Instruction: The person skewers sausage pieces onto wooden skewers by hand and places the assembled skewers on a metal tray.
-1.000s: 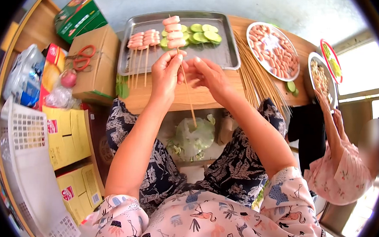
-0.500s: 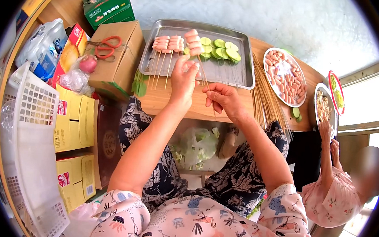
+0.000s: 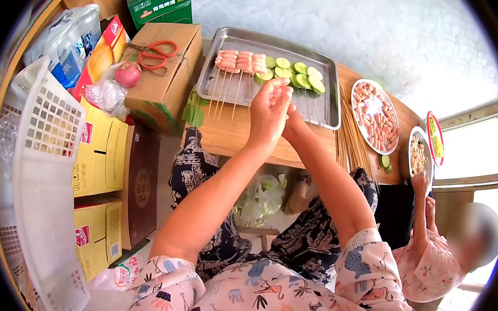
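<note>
My left hand (image 3: 270,112) is over the near edge of the metal tray (image 3: 330,106), fingers and thumb reaching forward and somewhat apart, with nothing visible in it. Close against it on the right is my right hand (image 3: 292,123), its fingers mostly hidden behind the left one. Inside the tray lie skewers of small pink sausages (image 3: 244,61) in a row, their thin sticks pointing back over the near rim. Beside them are green vegetable slices (image 3: 301,80) on sticks, spread toward the tray's right side.
Bare bamboo sticks (image 3: 353,136) lie right of the tray, beside a white plate (image 3: 354,89) of small sausages. Farther right, another person's hand (image 3: 420,183) is at a metal bowl (image 3: 413,161). On the left, red-handled scissors (image 3: 157,54) and an onion (image 3: 127,74) rest on a cardboard box (image 3: 167,88).
The sausage skewer that was upright in my hands now lies in the tray beside the others. My hands have come together, and the view has shifted slightly.
</note>
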Available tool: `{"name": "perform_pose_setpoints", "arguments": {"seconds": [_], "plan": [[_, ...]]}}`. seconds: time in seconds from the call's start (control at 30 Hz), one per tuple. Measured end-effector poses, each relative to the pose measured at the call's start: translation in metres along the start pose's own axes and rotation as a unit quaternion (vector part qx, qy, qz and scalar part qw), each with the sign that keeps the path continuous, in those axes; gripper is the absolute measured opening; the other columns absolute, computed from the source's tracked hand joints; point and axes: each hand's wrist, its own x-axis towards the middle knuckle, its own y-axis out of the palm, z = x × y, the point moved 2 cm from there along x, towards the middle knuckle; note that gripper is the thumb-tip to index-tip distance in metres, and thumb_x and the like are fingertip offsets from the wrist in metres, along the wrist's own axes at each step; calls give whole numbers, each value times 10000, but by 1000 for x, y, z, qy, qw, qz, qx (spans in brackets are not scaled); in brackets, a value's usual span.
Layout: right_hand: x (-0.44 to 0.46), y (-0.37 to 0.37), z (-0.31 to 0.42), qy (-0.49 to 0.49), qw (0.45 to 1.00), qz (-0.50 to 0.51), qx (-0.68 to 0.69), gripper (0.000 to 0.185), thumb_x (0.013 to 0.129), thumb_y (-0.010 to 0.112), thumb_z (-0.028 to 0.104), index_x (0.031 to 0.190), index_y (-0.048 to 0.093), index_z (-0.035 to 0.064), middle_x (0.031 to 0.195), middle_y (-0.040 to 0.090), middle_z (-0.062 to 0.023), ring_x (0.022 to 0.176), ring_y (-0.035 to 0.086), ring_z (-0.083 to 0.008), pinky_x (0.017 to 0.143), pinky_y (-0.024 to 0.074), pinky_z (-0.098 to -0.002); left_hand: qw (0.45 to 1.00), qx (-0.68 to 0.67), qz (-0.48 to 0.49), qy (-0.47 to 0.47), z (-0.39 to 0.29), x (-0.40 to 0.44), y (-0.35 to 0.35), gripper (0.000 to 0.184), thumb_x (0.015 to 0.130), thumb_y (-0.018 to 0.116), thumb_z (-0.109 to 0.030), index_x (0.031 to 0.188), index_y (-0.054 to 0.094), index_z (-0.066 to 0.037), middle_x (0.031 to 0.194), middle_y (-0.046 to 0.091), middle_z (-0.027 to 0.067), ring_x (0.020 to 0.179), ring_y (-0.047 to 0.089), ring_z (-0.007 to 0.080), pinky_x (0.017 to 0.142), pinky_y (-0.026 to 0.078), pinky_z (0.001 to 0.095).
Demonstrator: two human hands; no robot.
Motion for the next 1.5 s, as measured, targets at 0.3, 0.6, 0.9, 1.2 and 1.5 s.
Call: {"name": "perform_pose_setpoints", "arguments": {"seconds": [0.3,0.6,0.9,1.2,1.5], "plan": [[36,34,-12,-10,978,169,-121,266,958,466,202,1103,513,-16,991,568,-82,800,542,-136,658,435,-236,1000,10,-1,11,-4,6,-5,194,924,531,-95,1102,575,-32,972,625,88,660,595,116,532,448,206],[39,25,-14,49,974,134,-177,465,940,476,245,1269,422,-79,1143,555,-141,941,552,-187,769,429,-233,999,-3,17,27,-5,9,-1,249,893,553,-156,1093,574,-8,917,621,102,580,588,126,555,460,220],[-9,-4,41,18,949,-48,-312,225,893,564,175,1086,569,59,906,643,-4,745,617,-99,568,463,-237,995,-94,-7,-13,-19,8,-4,170,931,515,-118,1036,599,-14,767,612,48,542,523,78,472,381,199],[-139,-120,128,-91,852,-209,-471,216,870,601,164,1002,618,-6,828,660,-57,603,643,-113,518,458,-235,987,-154,17,-29,-13,15,-5,242,977,488,-239,872,580,-42,542,389,-31,433,376,85,381,294,233],[-260,-238,46,44,730,-370,-573,181,808,597,241,813,667,74,598,637,-59,537,639,-153,588,512,-324,986,-116,67,-99,15,18,-3,310,957,530,-366,827,550,-85,575,417,-20,518,402,103,469,321,241]]}}
